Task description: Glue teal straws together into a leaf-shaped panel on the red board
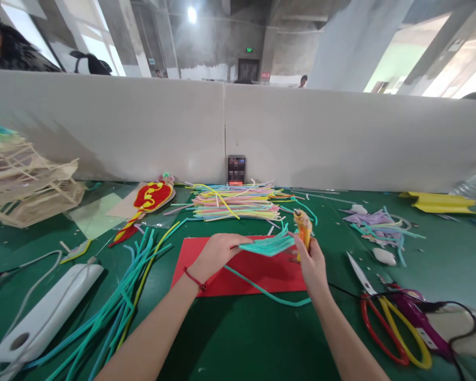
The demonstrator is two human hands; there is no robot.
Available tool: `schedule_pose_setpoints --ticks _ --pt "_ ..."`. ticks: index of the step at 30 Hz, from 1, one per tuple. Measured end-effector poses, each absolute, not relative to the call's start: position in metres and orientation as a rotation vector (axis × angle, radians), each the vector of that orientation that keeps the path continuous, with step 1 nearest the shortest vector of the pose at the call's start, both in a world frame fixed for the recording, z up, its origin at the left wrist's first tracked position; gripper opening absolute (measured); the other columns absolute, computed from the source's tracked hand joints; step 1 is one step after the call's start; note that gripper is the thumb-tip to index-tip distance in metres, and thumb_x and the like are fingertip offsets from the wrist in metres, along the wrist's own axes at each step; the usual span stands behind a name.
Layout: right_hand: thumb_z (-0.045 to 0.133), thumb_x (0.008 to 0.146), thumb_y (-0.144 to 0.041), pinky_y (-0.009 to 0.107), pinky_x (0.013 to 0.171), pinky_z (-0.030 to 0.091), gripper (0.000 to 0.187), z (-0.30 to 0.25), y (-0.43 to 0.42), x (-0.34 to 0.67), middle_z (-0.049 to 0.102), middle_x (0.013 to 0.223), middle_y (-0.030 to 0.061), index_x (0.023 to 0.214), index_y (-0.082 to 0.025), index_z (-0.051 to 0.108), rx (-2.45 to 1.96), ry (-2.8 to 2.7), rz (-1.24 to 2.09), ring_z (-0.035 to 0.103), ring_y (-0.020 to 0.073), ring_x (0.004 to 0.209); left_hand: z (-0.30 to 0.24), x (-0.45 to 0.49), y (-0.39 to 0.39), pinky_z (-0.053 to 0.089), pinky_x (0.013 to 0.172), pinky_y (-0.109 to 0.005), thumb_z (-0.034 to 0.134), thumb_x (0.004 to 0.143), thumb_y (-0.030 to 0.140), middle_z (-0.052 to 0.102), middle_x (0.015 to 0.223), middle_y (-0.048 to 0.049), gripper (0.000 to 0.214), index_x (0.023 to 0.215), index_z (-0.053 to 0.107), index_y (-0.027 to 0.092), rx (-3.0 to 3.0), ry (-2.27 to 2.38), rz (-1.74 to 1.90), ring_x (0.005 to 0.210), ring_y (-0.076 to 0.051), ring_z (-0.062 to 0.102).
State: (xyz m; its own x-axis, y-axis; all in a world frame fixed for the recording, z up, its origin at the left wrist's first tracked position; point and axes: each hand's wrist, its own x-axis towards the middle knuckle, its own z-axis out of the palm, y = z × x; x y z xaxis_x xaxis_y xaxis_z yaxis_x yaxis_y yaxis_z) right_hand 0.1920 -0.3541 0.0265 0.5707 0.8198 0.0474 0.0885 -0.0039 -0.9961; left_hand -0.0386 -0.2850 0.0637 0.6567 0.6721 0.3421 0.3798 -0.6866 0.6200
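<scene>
My left hand (218,253) pinches the left end of a teal panel (267,246), which looks like pipe cleaners laid side by side. One long teal stem (262,289) hangs in a curve below it. My right hand (314,260) is closed around an upright yellow-orange tool (303,233), apparently a hot glue gun, its dark tip upward. The right thumb is close to the panel's right end; whether it touches is unclear. Both hands are above a red sheet (210,278) on the green table. The tool's lower part is hidden by my fingers.
Pastel stems (234,203) lie piled at the back. Teal stems (122,296) and a white power strip (47,312) are at left. At right are open scissors (371,291), a purple tool (422,323), a black cord and purple scraps (371,222). A white partition (301,137) stands behind.
</scene>
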Motion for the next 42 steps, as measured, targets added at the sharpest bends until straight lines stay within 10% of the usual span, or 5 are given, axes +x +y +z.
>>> schedule_pose_setpoints --ticks 42 --pt "0.064 0.077 -0.049 0.027 0.059 0.040 0.035 0.054 -0.366 0.160 0.050 0.080 0.0006 0.095 -0.019 0.055 -1.595 -0.947 0.027 0.047 0.0143 0.067 0.075 -0.042 -0.279 0.058 0.082 -0.040 0.059 0.086 0.025 0.074 0.098 -0.0013 0.018 0.097 0.073 0.028 2.067 0.934 1.442 0.090 -0.025 0.070"
